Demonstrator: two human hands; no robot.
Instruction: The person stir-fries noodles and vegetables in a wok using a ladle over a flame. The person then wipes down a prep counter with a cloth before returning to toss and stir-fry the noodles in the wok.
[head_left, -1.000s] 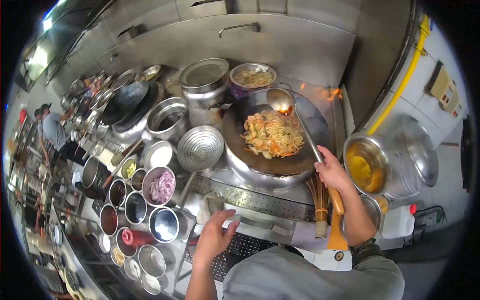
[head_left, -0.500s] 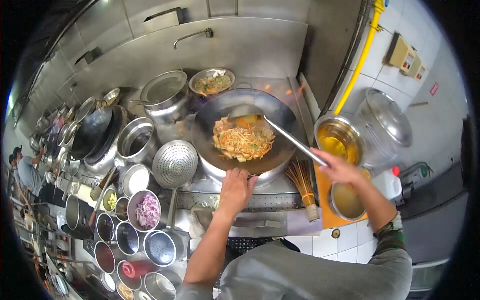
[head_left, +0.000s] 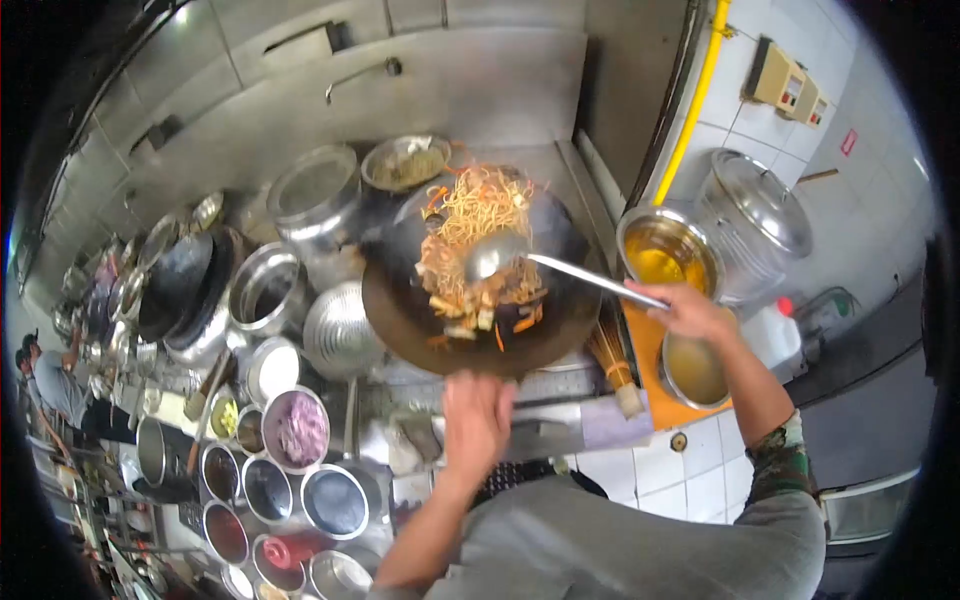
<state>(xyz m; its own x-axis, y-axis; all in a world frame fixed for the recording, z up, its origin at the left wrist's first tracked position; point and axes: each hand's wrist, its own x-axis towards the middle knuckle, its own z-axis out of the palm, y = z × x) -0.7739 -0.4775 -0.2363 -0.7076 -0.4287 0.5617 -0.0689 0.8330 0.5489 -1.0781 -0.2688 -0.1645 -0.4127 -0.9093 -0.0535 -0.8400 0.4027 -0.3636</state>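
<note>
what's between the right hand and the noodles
In the head view, the ladle spans that stretch: its handle runs from the right hand over part of the wok toward the noodles.

Fisheye view with black corners; straight lines bow toward the edges. The light is fairly bright and even, with one small bright spot [head_left: 182,14] at upper left. Glare whitens the ladle [head_left: 497,256] and a pot lid [head_left: 762,208]. Motion blur softens the wok [head_left: 398,322], noodles [head_left: 472,215] and left hand [head_left: 474,415].
</note>
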